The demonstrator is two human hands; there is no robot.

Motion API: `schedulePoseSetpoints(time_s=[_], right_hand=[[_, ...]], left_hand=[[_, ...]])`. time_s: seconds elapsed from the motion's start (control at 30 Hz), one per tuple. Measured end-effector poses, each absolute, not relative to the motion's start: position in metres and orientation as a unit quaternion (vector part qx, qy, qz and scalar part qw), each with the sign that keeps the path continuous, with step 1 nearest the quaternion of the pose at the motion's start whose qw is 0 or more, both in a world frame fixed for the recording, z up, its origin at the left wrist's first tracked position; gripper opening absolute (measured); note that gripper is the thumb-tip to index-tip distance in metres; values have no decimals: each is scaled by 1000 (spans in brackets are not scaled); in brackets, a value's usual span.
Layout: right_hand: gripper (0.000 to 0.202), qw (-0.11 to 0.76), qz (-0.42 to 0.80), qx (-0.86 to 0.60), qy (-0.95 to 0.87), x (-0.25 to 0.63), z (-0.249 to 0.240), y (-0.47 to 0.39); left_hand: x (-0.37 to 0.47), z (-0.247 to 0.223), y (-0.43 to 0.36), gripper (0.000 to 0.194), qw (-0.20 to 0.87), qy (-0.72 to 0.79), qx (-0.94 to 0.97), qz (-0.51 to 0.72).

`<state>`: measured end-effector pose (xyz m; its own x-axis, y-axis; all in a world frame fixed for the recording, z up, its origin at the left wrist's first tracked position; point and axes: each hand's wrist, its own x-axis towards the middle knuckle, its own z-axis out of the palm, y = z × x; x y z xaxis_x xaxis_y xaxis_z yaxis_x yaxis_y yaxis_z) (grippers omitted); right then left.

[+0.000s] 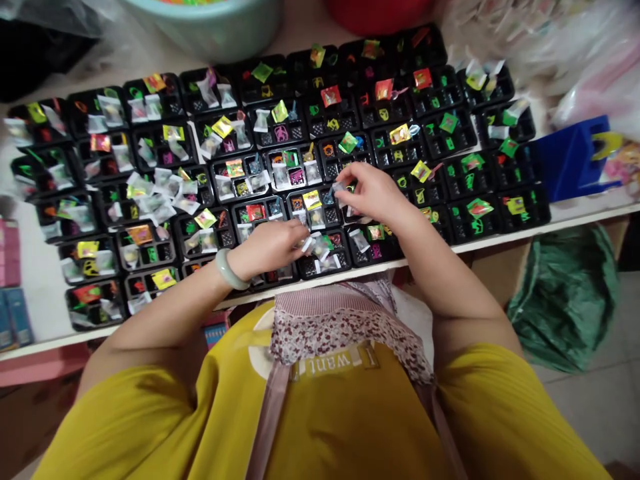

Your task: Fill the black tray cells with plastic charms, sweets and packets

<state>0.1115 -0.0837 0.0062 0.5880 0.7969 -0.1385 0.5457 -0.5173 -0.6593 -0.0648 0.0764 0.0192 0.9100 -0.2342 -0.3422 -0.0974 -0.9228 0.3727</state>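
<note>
My left hand (273, 248), a pale bangle (232, 269) at its wrist, is closed with its fingertips on small clear packets (320, 245) above a black compartment tray (327, 267) near the table's front edge. Thumb and forefinger of my right hand (373, 193) pinch another small clear packet (339, 189) over the trays in the middle. Just between the hands, a tray holds a yellow sachet (311, 200) and a packet with a pale round piece (316, 218). Neighbouring trays carry small coloured plastic pieces, bright sachets and clear packets.
Rows of black trays cover the white table (47, 280). A heap of clear packets (163, 193) lies across trays on the left. Behind stand a pale blue basin (215, 30) and a red container (377, 13). At right are a blue holder (570, 160) and a green bag (567, 300).
</note>
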Motion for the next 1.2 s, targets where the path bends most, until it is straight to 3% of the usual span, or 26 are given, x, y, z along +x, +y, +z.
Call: schedulePoseSetpoints(time_s=[0.13,0.27,0.43,0.63,0.77,0.93,1.03,1.1,1.2], right_hand=[[24,361,307,-776,-416,94,10,-94],[22,421,392,-734,-361,82,9,-105],[25,502,417,-701,-288,87,15,-116],[23,529,499,-648,-226,92,18,-116],[19,474,475,-696,-256,78,14,-106],[13,252,283,-809,-449,52,13,-95],[17,153,235,-827,-487,42,9,-91],[13,150,241,-825,-488,39,5,-89],[8,229,288,-806,-463,44,1,-90]], left_hand=[[-65,20,58,25,144,-53,968,-200],[-65,16,53,19,189,-34,962,-196],[-71,15,64,13,395,-4,908,-142],[-93,21,91,17,592,175,786,-36],[-103,19,98,15,604,250,757,0],[-101,21,90,17,611,257,745,-72],[-95,19,83,18,560,213,791,-125],[-91,16,81,17,502,175,837,-132],[-85,12,82,18,436,134,881,-123]])
